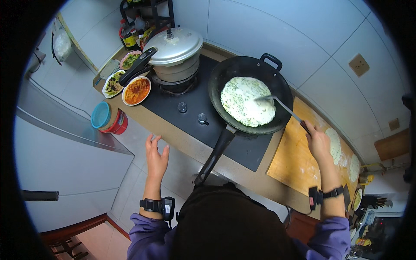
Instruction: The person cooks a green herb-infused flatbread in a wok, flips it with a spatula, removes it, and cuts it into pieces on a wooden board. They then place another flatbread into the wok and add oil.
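Note:
My right hand (318, 142) grips the dark handle of a metal spatula (290, 111). The spatula's blade rests on a pale round flatbread flecked with green (246, 104), which lies in a black wok (282, 84) on the right side of the cooktop. My left hand (156, 158) is raised in front of the counter's edge, fingers apart and holding nothing. The wok's long black handle (215, 156) points towards my body, between my two hands.
A pressure cooker (177, 52) stands on the left burner of the black cooktop (169, 109). Left of it are a plate of red-orange food (136, 91) and more dishes. At right, a floured wooden board (292, 159) bears flat dough rounds (333, 144). A red bucket (121, 123) stands below left.

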Demonstrator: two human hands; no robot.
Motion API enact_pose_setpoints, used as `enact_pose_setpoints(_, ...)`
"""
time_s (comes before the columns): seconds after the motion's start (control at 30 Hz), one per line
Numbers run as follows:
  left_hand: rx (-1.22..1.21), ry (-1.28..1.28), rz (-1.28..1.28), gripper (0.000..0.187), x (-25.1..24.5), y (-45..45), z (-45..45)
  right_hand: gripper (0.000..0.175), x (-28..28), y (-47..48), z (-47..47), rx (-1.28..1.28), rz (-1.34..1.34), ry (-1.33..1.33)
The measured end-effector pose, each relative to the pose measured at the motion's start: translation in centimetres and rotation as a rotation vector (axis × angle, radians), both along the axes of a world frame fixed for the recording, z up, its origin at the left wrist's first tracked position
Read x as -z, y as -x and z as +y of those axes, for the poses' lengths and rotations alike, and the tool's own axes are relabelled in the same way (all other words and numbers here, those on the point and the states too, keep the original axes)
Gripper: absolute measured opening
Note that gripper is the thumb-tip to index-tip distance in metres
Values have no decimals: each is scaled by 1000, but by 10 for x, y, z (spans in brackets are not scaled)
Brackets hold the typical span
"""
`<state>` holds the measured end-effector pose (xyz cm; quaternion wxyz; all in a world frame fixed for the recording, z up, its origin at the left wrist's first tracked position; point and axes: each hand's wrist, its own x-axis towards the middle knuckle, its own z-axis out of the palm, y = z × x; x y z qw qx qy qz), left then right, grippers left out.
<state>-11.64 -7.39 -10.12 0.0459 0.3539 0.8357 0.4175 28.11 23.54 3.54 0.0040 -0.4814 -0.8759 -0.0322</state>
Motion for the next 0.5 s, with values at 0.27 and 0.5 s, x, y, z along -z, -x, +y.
enact_pose_setpoints(0.27,-108,-11,-11,41,-6,2,-23,47,20,62,-9,-221,360,127)
enact_pose_setpoints(0.5,-102,-8,28,42,-8,-3,-15,46,11,17,-38,-306,363,323)
